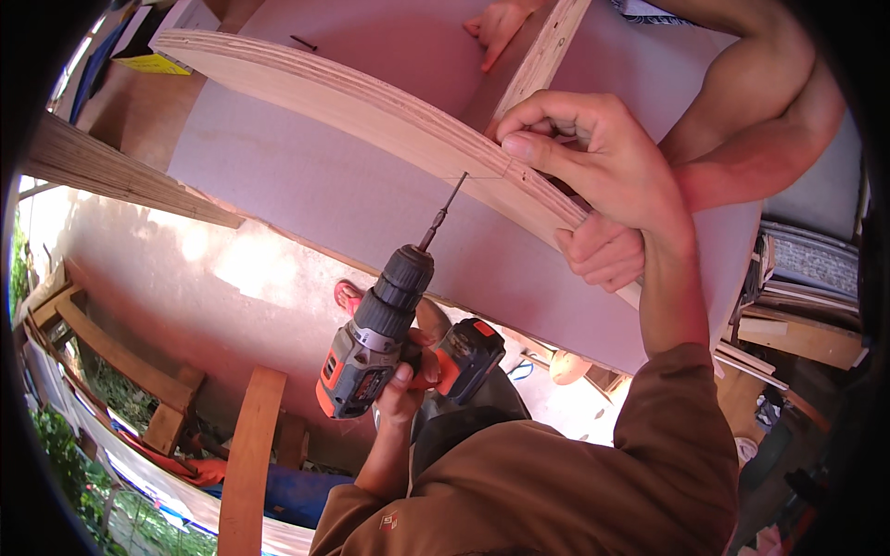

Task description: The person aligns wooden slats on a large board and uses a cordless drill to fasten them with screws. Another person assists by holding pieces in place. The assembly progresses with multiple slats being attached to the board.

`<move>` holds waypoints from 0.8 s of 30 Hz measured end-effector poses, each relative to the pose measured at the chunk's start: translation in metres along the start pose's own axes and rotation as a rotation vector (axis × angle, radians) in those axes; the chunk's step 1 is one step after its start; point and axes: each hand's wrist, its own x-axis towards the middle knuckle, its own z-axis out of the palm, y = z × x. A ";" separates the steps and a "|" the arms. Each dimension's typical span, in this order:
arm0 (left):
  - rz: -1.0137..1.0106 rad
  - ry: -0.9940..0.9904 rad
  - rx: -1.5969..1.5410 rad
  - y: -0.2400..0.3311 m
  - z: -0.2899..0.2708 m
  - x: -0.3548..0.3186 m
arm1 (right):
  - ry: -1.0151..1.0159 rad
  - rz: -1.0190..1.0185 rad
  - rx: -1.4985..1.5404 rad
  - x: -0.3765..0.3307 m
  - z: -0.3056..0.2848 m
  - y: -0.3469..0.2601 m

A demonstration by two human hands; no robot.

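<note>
My left hand [400, 394] is wrapped round the handle of a cordless drill [375, 320], orange, grey and black, with a black battery. Its thin bit [447, 208] points up and away, with the tip at the near face of a long curved plywood board [371, 120]. A fine pencil line runs beside the tip. Closed at the board's top edge, my right hand [593, 148] has thumb and forefinger by the joint with a crosspiece [542, 60]. Just below my wrist, another person's hand [607, 250] grips the same board.
The board stands on a pale panel [278, 167]. A dark screw [303, 43] lies behind it, and the other person's second hand [501, 32] rests farther back. Wooden beams [250, 454] lie at lower left; a stack of boards [807, 306] is at right.
</note>
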 end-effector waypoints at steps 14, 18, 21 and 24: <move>0.063 0.003 0.012 -0.003 0.001 0.009 | 0.002 -0.047 0.029 0.004 -0.001 0.007; 0.063 -0.002 0.006 -0.004 0.001 0.006 | -0.013 -0.074 0.064 0.000 -0.004 0.011; 0.093 0.071 0.041 -0.005 0.003 0.005 | -0.008 -0.059 0.046 -0.002 -0.005 0.011; 0.094 0.074 0.063 -0.003 0.005 0.005 | 0.014 -0.086 0.005 -0.002 -0.005 0.011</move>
